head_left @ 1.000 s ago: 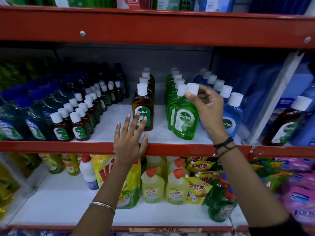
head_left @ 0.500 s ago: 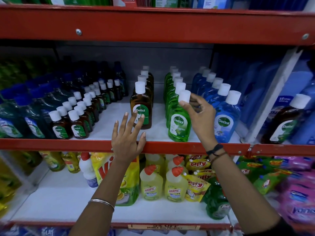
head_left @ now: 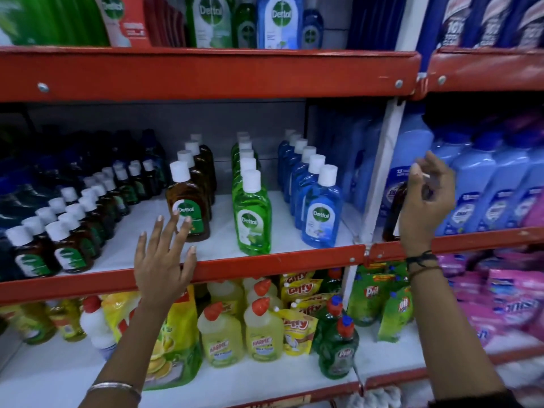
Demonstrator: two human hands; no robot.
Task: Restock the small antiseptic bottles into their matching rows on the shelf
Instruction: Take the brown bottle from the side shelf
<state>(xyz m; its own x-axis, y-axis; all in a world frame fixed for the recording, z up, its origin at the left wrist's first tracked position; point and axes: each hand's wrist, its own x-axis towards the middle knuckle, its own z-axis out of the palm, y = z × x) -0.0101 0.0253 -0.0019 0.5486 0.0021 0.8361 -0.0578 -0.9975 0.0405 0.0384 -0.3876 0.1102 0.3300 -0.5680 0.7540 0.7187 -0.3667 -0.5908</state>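
On the middle shelf stand rows of white-capped antiseptic bottles: two rows of small brown ones at the left, then a brown row, a green row and a blue row. A lone brown antiseptic bottle stands in the right bay, in front of big blue bottles. My right hand curls over its top and hides most of the cap. My left hand rests flat on the red shelf lip, fingers spread, just in front of the brown row.
A white upright post divides the two bays. Large blue bottles fill the right bay. Dark blue bottles crowd the far left. Yellow cleaner bottles and pouches sit on the lower shelf. The upper red shelf overhangs.
My right hand has let go of the green bottle, which now stands at the front of its row, and moved right to the lone brown bottle. The view shifted right and up.
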